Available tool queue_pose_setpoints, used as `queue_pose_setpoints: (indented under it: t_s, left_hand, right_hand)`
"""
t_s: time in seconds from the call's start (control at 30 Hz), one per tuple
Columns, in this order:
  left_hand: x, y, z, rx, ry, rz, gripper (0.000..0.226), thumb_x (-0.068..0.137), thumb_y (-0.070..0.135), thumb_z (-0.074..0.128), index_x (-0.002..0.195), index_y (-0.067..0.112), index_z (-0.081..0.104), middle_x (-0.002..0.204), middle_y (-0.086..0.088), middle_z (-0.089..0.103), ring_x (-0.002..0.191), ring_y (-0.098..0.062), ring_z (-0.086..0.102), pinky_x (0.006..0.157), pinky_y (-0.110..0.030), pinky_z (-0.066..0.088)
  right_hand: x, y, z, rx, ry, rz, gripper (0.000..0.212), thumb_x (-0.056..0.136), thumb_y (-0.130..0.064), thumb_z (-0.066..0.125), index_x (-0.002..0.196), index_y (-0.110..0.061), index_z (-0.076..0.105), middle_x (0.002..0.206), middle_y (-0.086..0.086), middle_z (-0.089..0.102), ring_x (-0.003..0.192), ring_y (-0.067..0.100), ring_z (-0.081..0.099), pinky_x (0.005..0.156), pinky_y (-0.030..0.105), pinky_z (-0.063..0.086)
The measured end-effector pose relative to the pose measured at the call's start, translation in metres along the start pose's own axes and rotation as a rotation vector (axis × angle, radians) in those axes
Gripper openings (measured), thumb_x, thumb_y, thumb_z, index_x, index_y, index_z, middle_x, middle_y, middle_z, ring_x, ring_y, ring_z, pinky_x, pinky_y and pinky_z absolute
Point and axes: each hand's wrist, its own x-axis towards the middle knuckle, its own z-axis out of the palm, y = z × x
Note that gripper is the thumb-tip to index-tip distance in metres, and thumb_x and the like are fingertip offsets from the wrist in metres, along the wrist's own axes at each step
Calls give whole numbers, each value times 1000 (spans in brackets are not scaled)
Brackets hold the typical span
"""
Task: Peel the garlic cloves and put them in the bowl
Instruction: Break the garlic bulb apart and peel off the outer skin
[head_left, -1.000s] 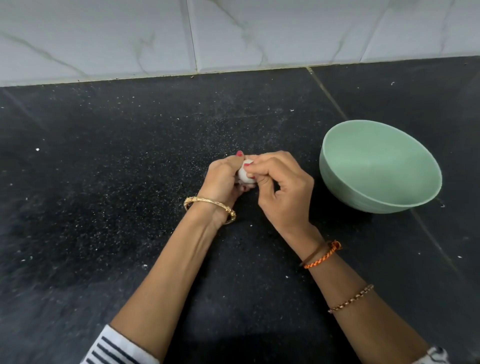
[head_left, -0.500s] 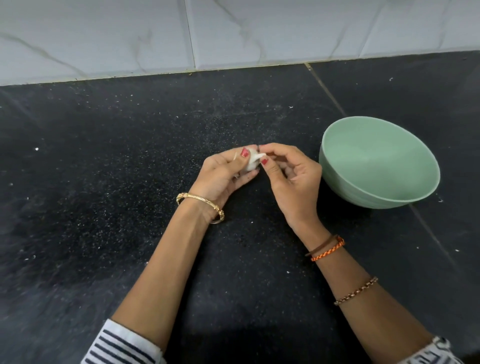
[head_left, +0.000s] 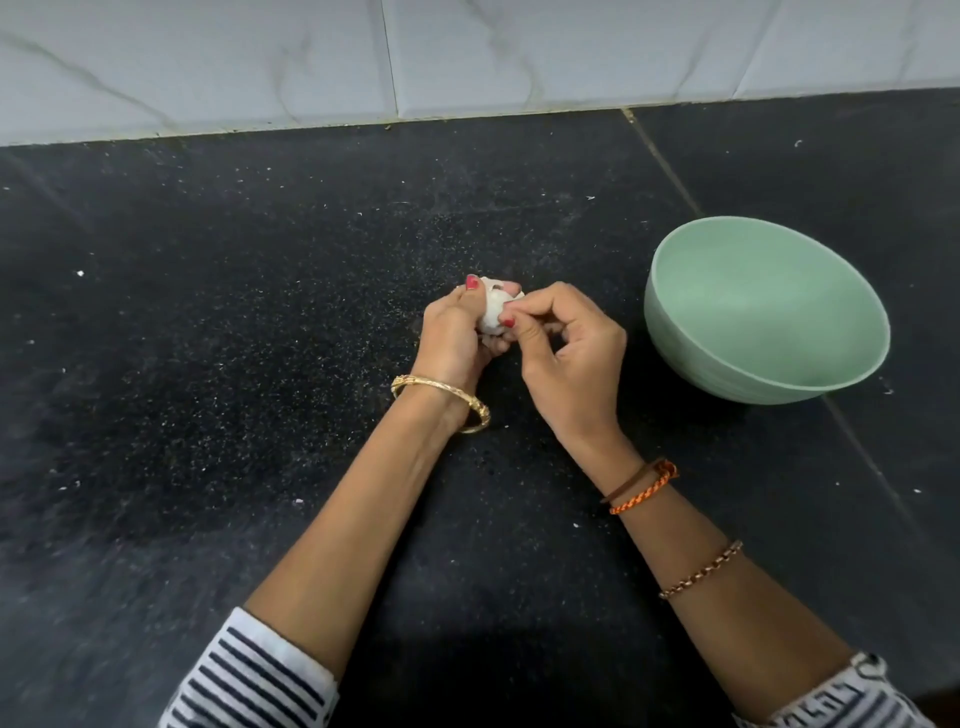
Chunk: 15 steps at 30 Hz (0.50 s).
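A white garlic bulb (head_left: 492, 306) is held just above the black counter at mid-frame. My left hand (head_left: 452, 338) grips it from the left, with thumb and fingers curled round it. My right hand (head_left: 569, 358) meets it from the right, thumb and forefinger pinching the papery skin on its right side. Most of the garlic is hidden between the fingers. A pale green bowl (head_left: 696, 358) stands to the right of my right hand; nothing shows inside it.
The black speckled counter (head_left: 234, 364) carries small white flecks of skin. A white marble-tiled wall (head_left: 467, 57) runs along the back edge. A seam in the counter (head_left: 660, 156) passes behind and under the bowl.
My hands have turned the garlic: the left hand now wraps it more fully and the right thumb and forefinger have moved back onto its side after pulling at the skin.
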Motion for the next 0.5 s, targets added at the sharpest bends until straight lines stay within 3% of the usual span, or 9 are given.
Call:
queue_pose_setpoints:
  t_s: [0.2,0.33,0.4,0.5]
  left_hand:
    - [1,9,-9,-169,-41,-144,35,98,18,41,74,5,62,61,-1,67,64,-13,61,51,-17,52]
    - [1,15,-16,-236,-62,-184,19,98,9,40,89,5,58,62,-4,69,54,-10,67,47,-16,52]
    - [2,16,-19,-162,-71,-166,16,98,6,40,94,4,56,63,-7,70,54,-13,67,46,-14,51]
    - [3,13,-24,43,-178,-54,25,89,-10,47,100,7,61,73,-2,72,67,-12,70,59,-15,54]
  right_hand:
    - [2,0,-2,-13,38,-88,7,81,2,62,75,0,66,76,-1,61,76,-6,55,69,10,44]
    - [6,-2,-5,96,81,-15,19,82,6,58,86,-12,64,81,-8,61,78,3,59,71,18,48]
    - [8,-1,-7,125,99,22,23,82,8,57,89,-14,62,82,-7,61,80,1,59,74,17,48]
    - [8,0,-8,142,98,64,23,82,8,56,90,-12,64,84,-1,63,82,1,61,75,16,48]
